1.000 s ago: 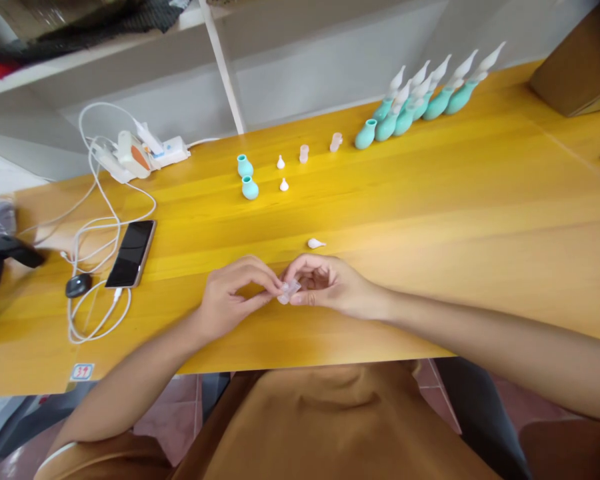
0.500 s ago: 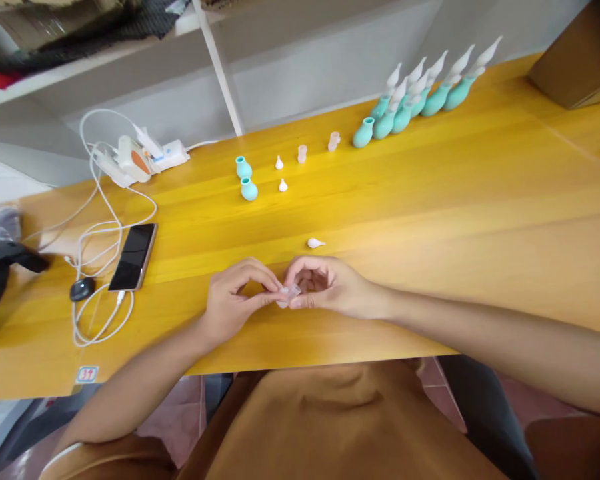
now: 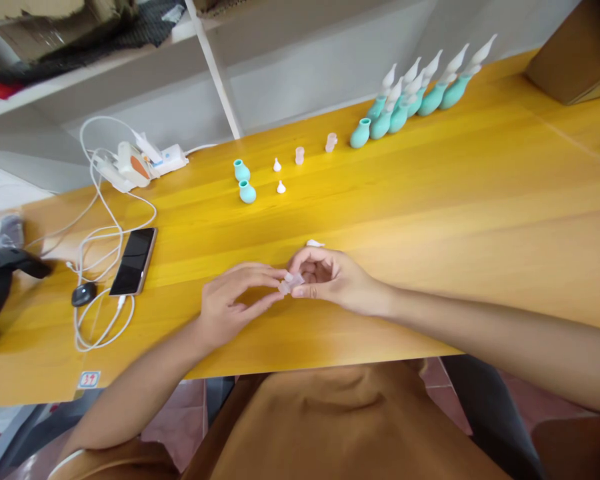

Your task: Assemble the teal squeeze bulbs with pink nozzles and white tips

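Several teal bulbs (image 3: pixel 453 93) with white tips (image 3: pixel 481 54) look finished in the head view; three bare bulbs (image 3: pixel 248 193) have none. We pinch the translucent piece (image 3: pixel 297 282) in our right hand (image 3: pixel 347 283); whether our left hand (image 3: pixel 227 299), at its edge, grips too, we cannot tell

pale glare on the tabletop (image 3: pixel 430 223)

Partial occlusion at the hands, edge crops, some blur.
Clear piece (image 3: pixel 295 283) part-covered by right hand (image 3: pixel 337 281) fingertips, outline soft; can't tell if left hand (image 3: pixel 227 300) grips it or only touches. White tip (image 3: pixel 315 243) mostly behind right hand. Rear teal bulbs (image 3: pixel 377 107) overlapped by front ones. Cardboard box (image 3: pixel 570 57) cut off right, black object (image 3: pixel 3 280) cut off left, unidentifiable. Label (image 3: pixel 89 379) digits too small.
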A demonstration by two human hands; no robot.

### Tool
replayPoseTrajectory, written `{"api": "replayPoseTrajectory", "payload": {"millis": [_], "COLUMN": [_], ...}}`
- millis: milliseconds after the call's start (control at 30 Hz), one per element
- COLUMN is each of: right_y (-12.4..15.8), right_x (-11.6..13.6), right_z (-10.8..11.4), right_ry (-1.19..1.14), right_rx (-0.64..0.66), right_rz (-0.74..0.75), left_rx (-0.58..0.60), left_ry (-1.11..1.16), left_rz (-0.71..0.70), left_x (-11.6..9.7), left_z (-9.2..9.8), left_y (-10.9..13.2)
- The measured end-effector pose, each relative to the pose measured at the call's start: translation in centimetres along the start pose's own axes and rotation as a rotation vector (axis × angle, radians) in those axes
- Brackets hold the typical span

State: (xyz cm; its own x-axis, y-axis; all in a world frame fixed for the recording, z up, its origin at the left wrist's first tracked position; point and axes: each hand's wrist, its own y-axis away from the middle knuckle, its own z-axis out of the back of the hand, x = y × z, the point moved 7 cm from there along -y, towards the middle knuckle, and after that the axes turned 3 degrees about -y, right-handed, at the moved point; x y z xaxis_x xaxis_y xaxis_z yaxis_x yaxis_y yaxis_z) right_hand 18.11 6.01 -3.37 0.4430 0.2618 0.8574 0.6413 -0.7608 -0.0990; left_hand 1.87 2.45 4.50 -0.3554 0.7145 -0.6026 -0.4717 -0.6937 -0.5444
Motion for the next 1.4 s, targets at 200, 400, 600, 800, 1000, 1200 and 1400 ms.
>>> {"api": "replayPoseTrajectory", "payload": {"millis": [200,400,600,800,1000,1200,1400], "right_y": [0.2,0.2,0.4,0.5,0.4,-0.2,-0.1], "right_x": [0.1,-0.1,0.2,-0.1,2.1,6.6,6.5], "right_z": [-0.2,-0.2,-0.2,0.0,-0.1,2.6,3.4], "right_ry": [0.021,0.029,0.067,0.205,0.320,0.626,1.174], "right_rx": [0.004,0.013,-0.007,-0.037,-0.032,-0.164,-0.231], "right_rz": [0.011,0.004,0.008,0.018,0.072,0.256,0.343], "left_rx": [0.000,0.012,0.013,0.066,0.019,-0.002,-0.004], "left_ry": [-0.116,-0.046,-0.037,0.089,0.171,0.049,-0.030], "left_rz": [-0.126,-0.021,0.076,0.260,0.263,0.235,0.224], "left_x": [-1.0,-0.2,0.8,2.4,2.4,2.4,2.3], "left_z": [0.0,-0.2,-0.4,-1.4,-1.2,-0.5,-0.2], "left_y": [-0.4,-0.2,0.4,1.3,1.2,0.7,0.5]}}
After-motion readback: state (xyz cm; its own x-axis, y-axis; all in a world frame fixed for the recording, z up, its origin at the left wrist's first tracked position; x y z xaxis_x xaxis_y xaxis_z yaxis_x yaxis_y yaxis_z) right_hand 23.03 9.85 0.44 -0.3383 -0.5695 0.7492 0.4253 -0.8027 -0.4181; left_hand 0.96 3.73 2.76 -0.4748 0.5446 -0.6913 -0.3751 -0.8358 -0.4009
